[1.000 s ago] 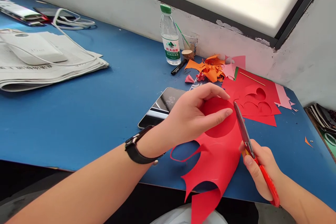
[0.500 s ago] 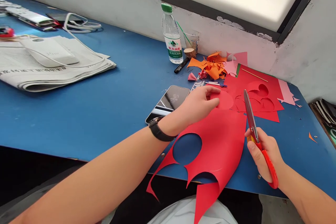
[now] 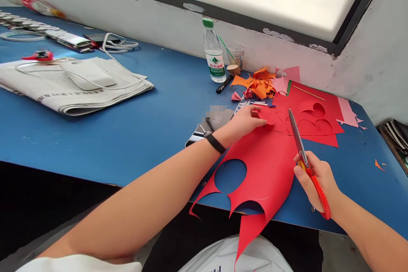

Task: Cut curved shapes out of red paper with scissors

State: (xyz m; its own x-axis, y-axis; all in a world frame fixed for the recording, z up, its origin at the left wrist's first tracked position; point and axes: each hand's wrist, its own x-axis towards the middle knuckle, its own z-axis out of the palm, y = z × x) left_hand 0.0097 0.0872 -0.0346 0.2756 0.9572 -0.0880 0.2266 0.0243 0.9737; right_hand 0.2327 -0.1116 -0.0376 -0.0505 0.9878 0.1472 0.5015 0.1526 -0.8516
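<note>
My left hand reaches forward over a phone and pinches a small round piece of red paper at the far end of a large red sheet. That sheet lies on the blue table with round holes cut out of it, and its near end hangs over the table's edge. My right hand is closed round the red handles of a pair of scissors. Its blades are together and point away from me, just right of the sheet.
More red sheets with cut-outs, pink paper and orange scraps lie at the back right. A water bottle, a black marker and a plastic cup stand by the wall. Folded newspaper with a white device lies left.
My left hand has stretched forward from the sheet's middle to its far end with the round cut-out. The sheet has dropped flat on the table. The scissors have left the paper.
</note>
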